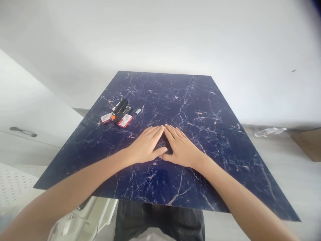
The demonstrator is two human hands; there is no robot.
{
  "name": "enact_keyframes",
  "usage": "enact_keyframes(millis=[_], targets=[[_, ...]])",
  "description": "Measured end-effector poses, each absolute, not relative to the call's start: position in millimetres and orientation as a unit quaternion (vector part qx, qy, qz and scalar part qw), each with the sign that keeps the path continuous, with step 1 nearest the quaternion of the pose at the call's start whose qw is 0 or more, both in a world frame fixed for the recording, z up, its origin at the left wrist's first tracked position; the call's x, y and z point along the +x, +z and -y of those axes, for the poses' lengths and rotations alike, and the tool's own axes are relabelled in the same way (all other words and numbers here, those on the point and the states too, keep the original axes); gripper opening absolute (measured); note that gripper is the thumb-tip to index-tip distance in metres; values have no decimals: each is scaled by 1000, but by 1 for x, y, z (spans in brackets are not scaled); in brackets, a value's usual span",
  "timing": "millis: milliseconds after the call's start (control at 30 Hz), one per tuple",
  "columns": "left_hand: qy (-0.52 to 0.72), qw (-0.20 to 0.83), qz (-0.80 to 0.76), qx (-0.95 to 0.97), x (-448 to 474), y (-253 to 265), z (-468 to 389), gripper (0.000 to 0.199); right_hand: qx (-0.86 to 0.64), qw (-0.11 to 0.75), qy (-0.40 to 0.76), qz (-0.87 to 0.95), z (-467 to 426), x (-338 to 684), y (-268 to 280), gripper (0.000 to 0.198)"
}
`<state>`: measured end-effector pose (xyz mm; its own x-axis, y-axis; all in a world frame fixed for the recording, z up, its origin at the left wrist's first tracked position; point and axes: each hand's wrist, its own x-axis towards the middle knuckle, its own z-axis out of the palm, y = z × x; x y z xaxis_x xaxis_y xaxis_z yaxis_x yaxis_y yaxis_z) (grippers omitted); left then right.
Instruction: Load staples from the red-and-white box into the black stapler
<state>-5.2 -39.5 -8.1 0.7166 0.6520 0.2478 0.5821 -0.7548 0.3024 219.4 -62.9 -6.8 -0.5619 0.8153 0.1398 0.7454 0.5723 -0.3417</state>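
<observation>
My left hand (149,144) lies palm down on the dark blue marble-patterned table (173,90), fingers stretched out and thumb apart. Mirroring it, my right hand (181,146) rests flat as well; the fingertips and thumbs of both hands meet, framing a small triangle of tabletop. Neither hand holds anything. Beyond my left hand sits a small cluster: a black stapler (121,106), a red-and-white small box (124,121), a second red-and-white box (106,117) and a small orange piece (113,117). A little light grey block (137,111) lies just right of them.
A white wall (163,36) stands behind the table. At left is a white cabinet front with a dark handle (23,131). A clear plastic bottle (270,132) and a brown cardboard piece (308,144) lie on the floor at right. A pale plastic object (75,224) is below the near edge.
</observation>
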Motion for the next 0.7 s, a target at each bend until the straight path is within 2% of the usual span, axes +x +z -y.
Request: enact_keyframes(millis=[100,300,467,700], targets=[[154,101,-350,919,-4,-13,46,78,-467,144,121,864,68,219,-4,106],[103,76,-329,936,-9,-12,40,65,-461,92,120,874,68,225,0,94],[92,65,-317,942,-12,-10,37,69,-447,111,107,881,61,230,5,83],[87,60,-313,944,-12,-11,37,68,-446,97,77,886,62,229,7,82]])
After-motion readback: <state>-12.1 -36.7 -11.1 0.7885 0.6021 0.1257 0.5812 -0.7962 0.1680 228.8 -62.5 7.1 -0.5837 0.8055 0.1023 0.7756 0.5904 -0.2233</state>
